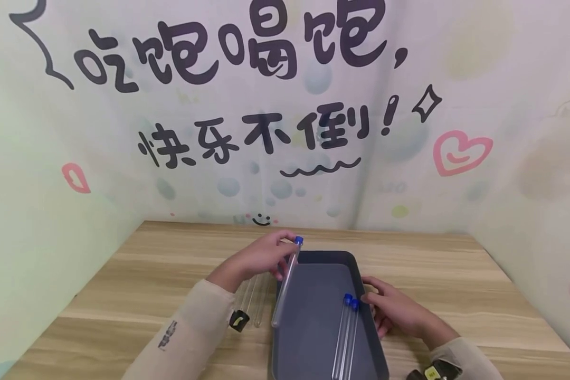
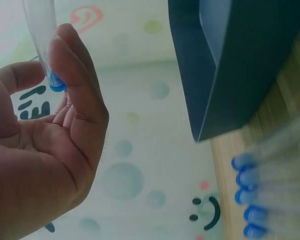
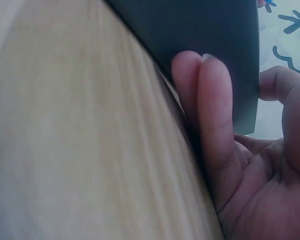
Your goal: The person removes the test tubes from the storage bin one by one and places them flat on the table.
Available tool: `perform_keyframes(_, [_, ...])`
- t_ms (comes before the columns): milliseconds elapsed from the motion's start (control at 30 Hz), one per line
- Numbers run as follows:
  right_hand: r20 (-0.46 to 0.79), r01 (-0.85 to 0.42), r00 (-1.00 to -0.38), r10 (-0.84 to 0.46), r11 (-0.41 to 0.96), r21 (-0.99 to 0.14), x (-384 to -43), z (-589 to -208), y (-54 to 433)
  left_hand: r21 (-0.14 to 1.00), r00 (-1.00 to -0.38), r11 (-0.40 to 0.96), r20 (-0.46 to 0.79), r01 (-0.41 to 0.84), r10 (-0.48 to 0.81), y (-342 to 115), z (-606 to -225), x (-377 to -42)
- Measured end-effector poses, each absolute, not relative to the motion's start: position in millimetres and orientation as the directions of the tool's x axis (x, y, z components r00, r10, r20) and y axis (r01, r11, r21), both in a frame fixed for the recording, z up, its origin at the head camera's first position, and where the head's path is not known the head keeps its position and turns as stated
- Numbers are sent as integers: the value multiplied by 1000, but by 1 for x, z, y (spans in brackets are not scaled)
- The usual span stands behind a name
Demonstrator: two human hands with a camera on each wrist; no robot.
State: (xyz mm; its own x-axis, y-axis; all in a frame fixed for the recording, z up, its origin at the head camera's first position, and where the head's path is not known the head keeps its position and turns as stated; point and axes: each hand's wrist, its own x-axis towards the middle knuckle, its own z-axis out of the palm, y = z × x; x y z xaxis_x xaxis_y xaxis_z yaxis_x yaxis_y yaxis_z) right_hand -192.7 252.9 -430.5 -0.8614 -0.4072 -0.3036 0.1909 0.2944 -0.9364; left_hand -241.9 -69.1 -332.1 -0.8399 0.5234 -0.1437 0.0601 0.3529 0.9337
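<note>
My left hand (image 1: 266, 253) pinches a clear test tube (image 1: 287, 287) just below its blue cap, between thumb and fingers. This tube hangs tilted over the left rim of a dark grey tray (image 1: 313, 316), its rounded end down and toward me. In the left wrist view the blue cap (image 2: 57, 84) sits among the fingers. My right hand (image 1: 399, 311) holds the tray's right side, thumb at the rim and fingers (image 3: 217, 105) against the outer wall. Two capped test tubes (image 1: 347, 338) lie side by side along the tray's right inside.
Left of the tray, several more test tubes (image 1: 252, 295) lie on the wooden table (image 1: 161, 279), partly behind my left arm; their blue caps (image 2: 247, 177) show in the left wrist view. A printed curtain (image 1: 266, 184) stands behind the table.
</note>
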Motion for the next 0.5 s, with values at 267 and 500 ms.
perform_keyframes(267, [-293,179,-871,-394,301,-937,-192,-430,255,930,-852,364,-152,48,501,-90,-331,-244])
perform_keyframes(500, [-296,180,-868,-399,302,-936,-192,-432,253,909,-876,415,-174,33,450,-115,-340,-248])
